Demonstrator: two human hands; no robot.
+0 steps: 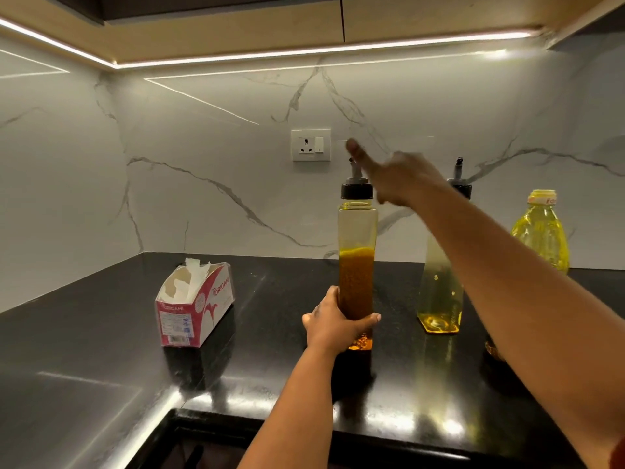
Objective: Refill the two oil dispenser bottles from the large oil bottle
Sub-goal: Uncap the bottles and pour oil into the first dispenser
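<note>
A tall square dispenser bottle with a black cap and spout stands on the black counter, about half full of dark amber oil. My left hand grips its lower part. My right hand hovers by the spout at its top, blurred, a finger stretched out toward the upper left; it holds nothing that I can see. A second dispenser bottle with pale yellow oil low inside stands to the right, partly behind my right forearm. The large yellow oil bottle stands at the far right by the wall.
An opened pink and white tissue box sits on the counter to the left. A wall socket is on the marble backsplash behind the bottles. The counter's front edge drops to a dark recess below.
</note>
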